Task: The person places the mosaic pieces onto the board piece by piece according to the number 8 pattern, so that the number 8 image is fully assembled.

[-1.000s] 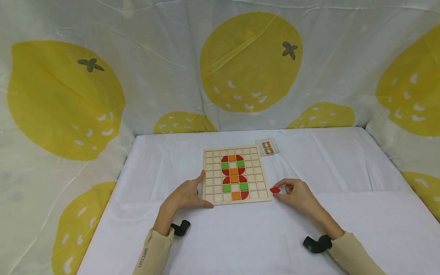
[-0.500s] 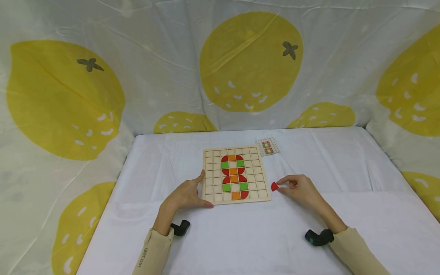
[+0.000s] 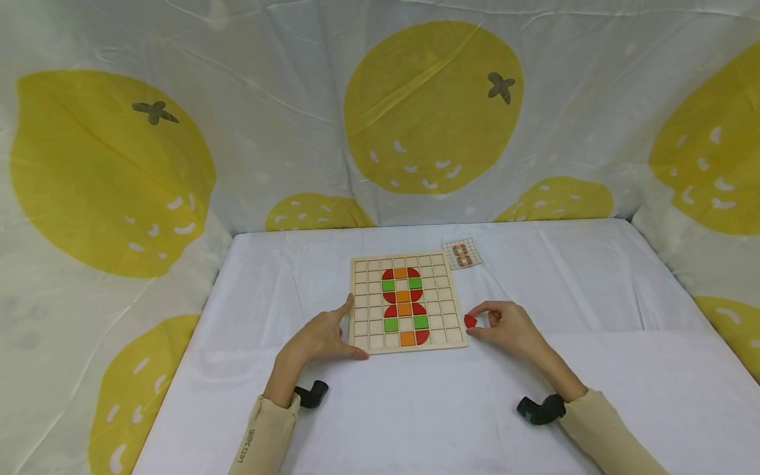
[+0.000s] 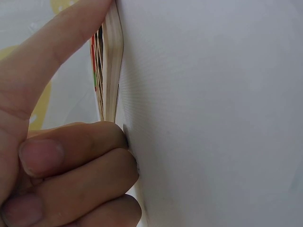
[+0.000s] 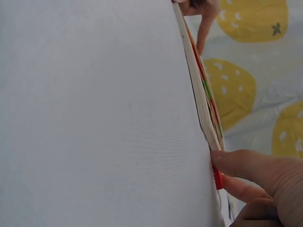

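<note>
A square wooden grid board [image 3: 442,300] lies on the white cloth. Set in its cells are red quarter-round, green square and orange square tiles; the column of orange ones ends near the front edge. My left hand [image 3: 317,338] grips the board's front left corner, thumb on the front edge and a finger at the left side; its other fingers [image 4: 87,177] are curled in the left wrist view. Just right of the board, my right hand [image 3: 505,326] pinches a red quarter-round tile [image 3: 470,321] between thumb and finger. The right wrist view shows this tile [image 5: 217,178] edge-on beside the board.
A small pattern card [image 3: 462,254] with a printed grid lies by the board's far right corner. White cloth [image 3: 415,409] covers the table, and a lemon-print curtain [image 3: 285,132] stands behind and at the sides. Black wrist cameras [image 3: 541,410] sit on both wrists.
My right hand first drew slightly away from the board, then came back left towards its edge. The red tile turned between the fingertips. My left hand and the board have stayed put.
</note>
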`<state>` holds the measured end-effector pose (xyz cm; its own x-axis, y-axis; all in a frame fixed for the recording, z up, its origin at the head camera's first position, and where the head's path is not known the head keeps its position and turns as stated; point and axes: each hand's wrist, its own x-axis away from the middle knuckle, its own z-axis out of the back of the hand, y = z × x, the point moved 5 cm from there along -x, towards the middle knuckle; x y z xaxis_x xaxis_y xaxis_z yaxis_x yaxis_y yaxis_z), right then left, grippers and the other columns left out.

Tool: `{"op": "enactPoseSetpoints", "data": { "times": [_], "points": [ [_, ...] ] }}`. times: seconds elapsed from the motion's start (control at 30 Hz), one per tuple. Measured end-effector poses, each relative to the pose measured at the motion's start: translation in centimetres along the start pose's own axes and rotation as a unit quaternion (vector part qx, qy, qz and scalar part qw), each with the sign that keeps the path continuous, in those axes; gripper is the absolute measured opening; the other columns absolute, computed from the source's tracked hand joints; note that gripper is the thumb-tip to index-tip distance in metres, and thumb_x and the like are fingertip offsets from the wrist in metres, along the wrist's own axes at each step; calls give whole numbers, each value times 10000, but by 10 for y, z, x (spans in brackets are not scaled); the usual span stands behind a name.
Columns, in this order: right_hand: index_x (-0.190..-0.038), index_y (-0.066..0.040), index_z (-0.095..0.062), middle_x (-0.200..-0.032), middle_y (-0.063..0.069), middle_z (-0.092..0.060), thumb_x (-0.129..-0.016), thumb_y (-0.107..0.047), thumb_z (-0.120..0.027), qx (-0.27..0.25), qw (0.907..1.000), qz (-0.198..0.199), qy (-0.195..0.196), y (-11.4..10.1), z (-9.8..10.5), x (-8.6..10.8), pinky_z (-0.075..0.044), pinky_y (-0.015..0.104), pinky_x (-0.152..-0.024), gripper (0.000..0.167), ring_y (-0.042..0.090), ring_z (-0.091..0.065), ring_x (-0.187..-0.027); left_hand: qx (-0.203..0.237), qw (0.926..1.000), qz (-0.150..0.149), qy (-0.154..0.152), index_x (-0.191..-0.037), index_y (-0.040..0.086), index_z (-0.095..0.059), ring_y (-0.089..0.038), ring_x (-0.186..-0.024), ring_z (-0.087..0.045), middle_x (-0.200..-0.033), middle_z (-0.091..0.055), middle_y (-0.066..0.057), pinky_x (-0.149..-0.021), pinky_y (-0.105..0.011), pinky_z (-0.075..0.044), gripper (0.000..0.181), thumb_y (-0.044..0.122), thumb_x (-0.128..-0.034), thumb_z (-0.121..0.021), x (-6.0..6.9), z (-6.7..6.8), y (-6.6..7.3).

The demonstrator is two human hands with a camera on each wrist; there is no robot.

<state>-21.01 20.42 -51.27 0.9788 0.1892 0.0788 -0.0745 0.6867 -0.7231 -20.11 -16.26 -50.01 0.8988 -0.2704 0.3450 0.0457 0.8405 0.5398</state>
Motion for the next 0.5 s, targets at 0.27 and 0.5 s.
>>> {"op": "enactPoseSetpoints", "data": {
  "times": [0.27,0.5],
  "points": [
    [-1033,-123,-801,-588,-56,-340,-789,-230,-906,31,9999,42,100,3,4,0,-257,223,-526,286,89,-308,-563,8,10000,30,-13,-1671,197,-156,-177,-729,-523,-806,-608,-63,-662,-308,-417,1330,513,-659,-960,0,1,1],
    [-1063,-97,-809,-586,-64,-346,-800,-204,-898,-132,9998,135,108,7,5,-1,-251,217,-526,298,78,-305,-560,-10,10000,-8,5,-1672,190,-156,-172,-733,-521,-805,-602,-57,-666,-303,-414,1330,519,-662,-957,0,0,0]
  ]
}}
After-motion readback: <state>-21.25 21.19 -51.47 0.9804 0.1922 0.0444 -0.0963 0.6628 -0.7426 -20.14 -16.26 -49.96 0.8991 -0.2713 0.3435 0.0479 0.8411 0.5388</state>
